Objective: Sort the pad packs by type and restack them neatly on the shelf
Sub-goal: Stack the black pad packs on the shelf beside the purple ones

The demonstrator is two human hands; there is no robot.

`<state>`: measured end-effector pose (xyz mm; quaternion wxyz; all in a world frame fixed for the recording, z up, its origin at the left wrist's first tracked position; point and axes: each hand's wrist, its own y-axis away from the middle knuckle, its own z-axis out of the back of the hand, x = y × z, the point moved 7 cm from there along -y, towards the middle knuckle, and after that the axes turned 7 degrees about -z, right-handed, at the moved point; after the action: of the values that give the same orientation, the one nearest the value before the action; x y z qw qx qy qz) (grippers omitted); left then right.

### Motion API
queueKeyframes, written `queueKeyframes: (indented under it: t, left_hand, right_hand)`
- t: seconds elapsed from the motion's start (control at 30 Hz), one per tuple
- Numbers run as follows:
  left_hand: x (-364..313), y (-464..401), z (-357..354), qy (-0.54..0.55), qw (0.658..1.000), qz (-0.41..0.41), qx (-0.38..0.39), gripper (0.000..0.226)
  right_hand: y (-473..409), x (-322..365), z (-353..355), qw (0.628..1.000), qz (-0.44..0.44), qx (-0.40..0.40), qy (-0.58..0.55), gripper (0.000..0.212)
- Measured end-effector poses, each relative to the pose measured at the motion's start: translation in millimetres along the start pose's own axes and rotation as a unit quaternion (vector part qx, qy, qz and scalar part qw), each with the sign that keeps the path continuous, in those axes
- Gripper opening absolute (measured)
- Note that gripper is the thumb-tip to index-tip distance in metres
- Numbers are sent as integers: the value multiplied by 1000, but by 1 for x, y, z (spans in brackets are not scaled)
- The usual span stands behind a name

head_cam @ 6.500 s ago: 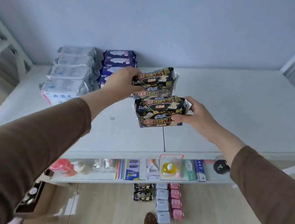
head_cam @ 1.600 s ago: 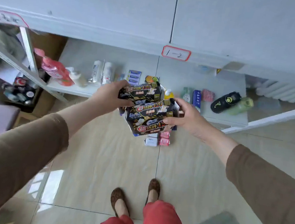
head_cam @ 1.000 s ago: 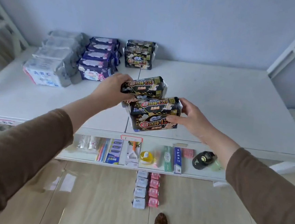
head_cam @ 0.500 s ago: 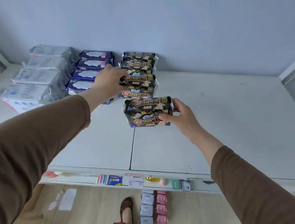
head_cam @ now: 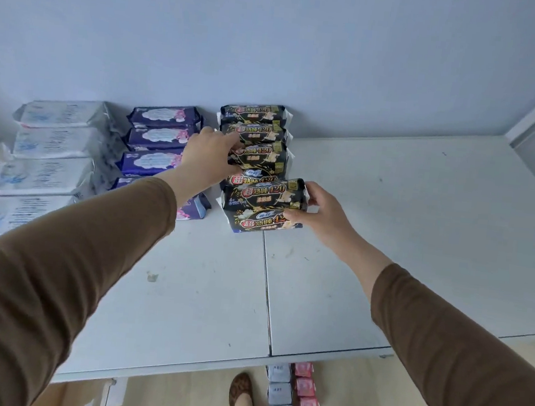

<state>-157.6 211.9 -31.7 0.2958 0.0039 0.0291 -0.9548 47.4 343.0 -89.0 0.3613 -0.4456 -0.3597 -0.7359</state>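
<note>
At 9 o'clock the white pad packs lie in a row running back to the wall, soft crinkled plastic pillows. Just right of them runs the purple row, glossy film with pale cloud print. At 12 o'clock stands the black row, shiny film with gold and red lettering. The left hand has its fingers curled on the 2 black packs it is setting against that row. At 1 o'clock the right hand pinches a stacked pair of black packs by its end, low over the white shelf, matte and scuffed. The step looks like extending the black row; next, probably, the left hand lets go and the right pair slides in flush behind.
</note>
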Motion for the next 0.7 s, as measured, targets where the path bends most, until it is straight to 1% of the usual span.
queueKeyframes:
  t: [0.1,0.13,0.2,0.33,0.43,0.5,0.63,0.7]
  left_hand:
    - [7,0,1,27,998,5,54,65]
    - [10,1,4,49,997,13,61,66]
    - [14,6,10,87,994,24,60,59]
    - [18,26,29,123,992,29,-3,40]
    - [15,45,37,137,989,30,-52,35]
    - [9,56,38,141,988,31,-58,33]
    - [-9,79,36,129,989,33,-70,34]
    - [-23,94,35,125,988,28,-85,34]
  right_hand:
    - [-13,3,-11,1000,-2,2,12,48]
    - [-17,4,-15,1000,-5,1,14,48]
    - [-24,3,-19,1000,-13,-7,19,48]
    - [-33,4,-24,997,-17,-35,59,44]
    - [-36,2,-25,995,-23,-53,82,48]
    - [-34,1,-25,994,-32,-57,83,55]
    - [-19,6,-14,991,-28,-78,101,77]
    - [-4,11,-2,985,-8,-95,143,77]
